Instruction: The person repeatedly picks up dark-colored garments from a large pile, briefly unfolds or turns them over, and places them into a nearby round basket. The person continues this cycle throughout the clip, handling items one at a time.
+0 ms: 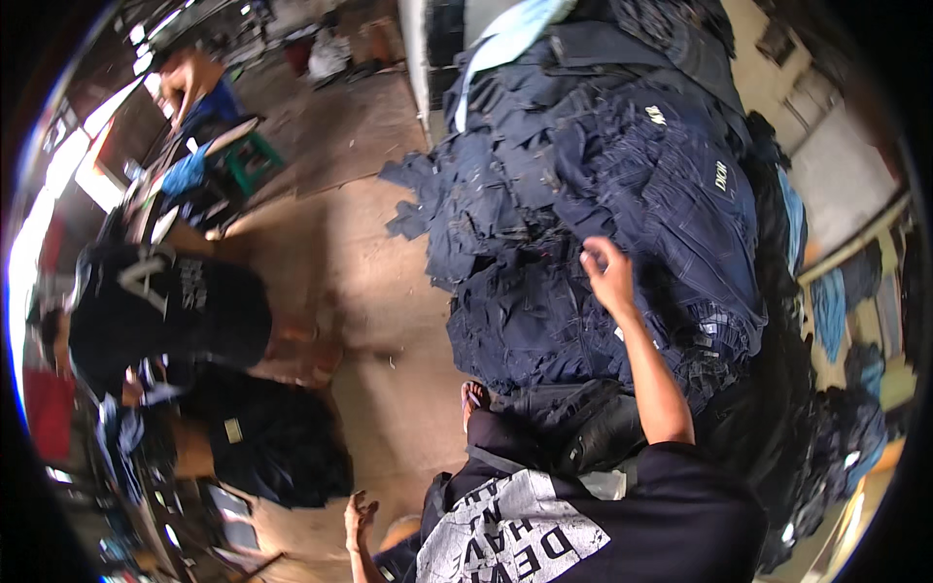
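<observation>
Now right hand (607, 272) stretched out, fingers pinched narrowly on dark blue denim heap (603, 185) piled ahead on floor (379, 291); left hand (360, 515) loosely open, empty, low, well apart.

A big heap of dark blue denim garments (603, 194) lies on the bare concrete floor (360, 282), ahead and to the right. The right hand (610, 272) rests on the heap's near part. The left hand (360, 517) hangs low, left of the heap, above the floor. A person in a black shirt (165, 311) crouches far left, with a green plastic stool (251, 160) behind.
</observation>
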The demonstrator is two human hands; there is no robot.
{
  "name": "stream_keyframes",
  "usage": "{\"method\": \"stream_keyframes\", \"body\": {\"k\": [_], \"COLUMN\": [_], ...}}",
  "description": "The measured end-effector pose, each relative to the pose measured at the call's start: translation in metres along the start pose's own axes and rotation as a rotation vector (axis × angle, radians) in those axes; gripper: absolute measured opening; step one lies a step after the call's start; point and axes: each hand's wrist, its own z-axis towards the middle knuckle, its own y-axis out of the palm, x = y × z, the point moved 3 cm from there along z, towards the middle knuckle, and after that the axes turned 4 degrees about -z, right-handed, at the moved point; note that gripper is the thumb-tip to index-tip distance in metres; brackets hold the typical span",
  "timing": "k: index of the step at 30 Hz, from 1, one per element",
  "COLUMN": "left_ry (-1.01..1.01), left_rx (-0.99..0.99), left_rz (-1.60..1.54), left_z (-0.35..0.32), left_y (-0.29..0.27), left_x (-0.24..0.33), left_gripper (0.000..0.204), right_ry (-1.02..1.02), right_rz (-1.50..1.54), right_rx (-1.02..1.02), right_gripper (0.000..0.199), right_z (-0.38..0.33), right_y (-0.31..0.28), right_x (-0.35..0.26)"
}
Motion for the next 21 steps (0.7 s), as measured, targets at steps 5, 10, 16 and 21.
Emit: {"method": "stream_keyframes", "body": {"k": [5,10,16,21], "left_ry": [0.149,0.346,0.146,0.221], "left_rx": [0.172,-0.230,-0.372,-0.354], "left_rz": [-0.091,-0.171,0.341,0.353], "left_z": [0.095,0.138,0.152,0.173], "left_y": [-0.026,0.055,0.113,0.119], "left_x": [0.113,0.220,0.280,0.312], "left_gripper": [0.049,0.047,0.054,0.057], "right_ry": [-0.078,0.126,0.172,0.095], "right_rz": [-0.502,-0.850,-0.492,-0.437], "right_rx": [0.164,-0.105,0.311,0.616], "right_gripper": [0.066,0.082,0.042,0.045], "right_z": [0.127,0.170,0.204,0.260], "right_y": [-0.076,-0.101,-0.163,-0.257], "right_x": [0.056,0.134,0.159,0.102]}}
